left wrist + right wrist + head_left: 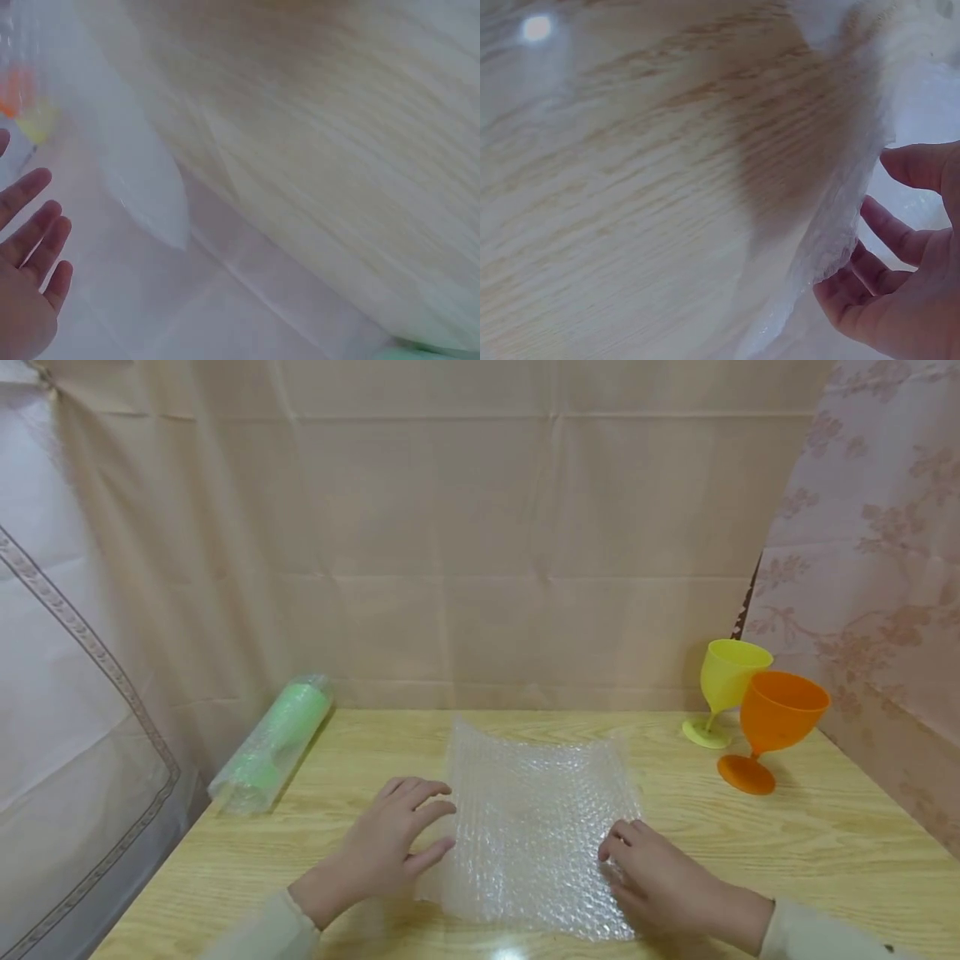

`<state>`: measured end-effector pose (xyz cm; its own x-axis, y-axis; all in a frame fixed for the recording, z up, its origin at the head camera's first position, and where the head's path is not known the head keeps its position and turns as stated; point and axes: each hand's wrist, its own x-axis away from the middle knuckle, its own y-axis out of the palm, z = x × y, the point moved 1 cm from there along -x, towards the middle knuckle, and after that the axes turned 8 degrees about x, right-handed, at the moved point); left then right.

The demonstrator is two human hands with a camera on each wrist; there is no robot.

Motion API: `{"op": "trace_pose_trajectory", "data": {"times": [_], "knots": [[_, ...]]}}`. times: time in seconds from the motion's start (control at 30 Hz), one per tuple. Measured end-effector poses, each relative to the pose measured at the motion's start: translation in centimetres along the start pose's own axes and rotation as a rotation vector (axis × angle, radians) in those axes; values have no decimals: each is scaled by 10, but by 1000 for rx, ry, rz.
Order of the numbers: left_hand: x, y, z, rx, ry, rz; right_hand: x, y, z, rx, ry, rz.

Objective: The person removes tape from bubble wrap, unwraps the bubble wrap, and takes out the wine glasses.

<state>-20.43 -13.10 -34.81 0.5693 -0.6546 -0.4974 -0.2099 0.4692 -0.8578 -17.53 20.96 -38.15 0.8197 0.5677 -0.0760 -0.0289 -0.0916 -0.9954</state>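
A sheet of clear bubble wrap (532, 827) lies spread on the table, its far left corner raised. My left hand (386, 839) is over its left edge, fingers spread and thumb apart. In the left wrist view the fingers of that hand (34, 247) are parted with nothing between them. At the right edge of the wrap is my right hand (660, 877), fingers loosely bent. The right wrist view has this hand (900, 262) with its fingertips right at the wrap's edge (832, 240), thumb and index finger apart.
At the left edge of the wood-patterned table (360, 752) lies a bubble-wrapped roll with a green thing inside (281, 739). A yellow goblet (727, 681) and an orange goblet (780, 714) stand at the back right. A beige cloth (487, 527) hangs behind.
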Motion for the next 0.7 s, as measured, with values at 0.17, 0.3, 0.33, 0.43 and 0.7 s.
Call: {"op": "trace_pose_trajectory", "data": {"times": [0.17,0.3,0.33,0.43,0.7], "knots": [[7,-6,-15,-14,-71,78,2,4,-1,65,-44,38],[14,-13,-29,-50,-94,112,2,6,-2,98,-58,25],[15,-15,-33,-67,-102,124,2,6,-3,108,-61,20],[18,-25,-47,-117,-136,150,2,7,-3,137,-68,-4],[25,-47,-85,-293,-268,99,4,10,-4,145,-95,5]]}}
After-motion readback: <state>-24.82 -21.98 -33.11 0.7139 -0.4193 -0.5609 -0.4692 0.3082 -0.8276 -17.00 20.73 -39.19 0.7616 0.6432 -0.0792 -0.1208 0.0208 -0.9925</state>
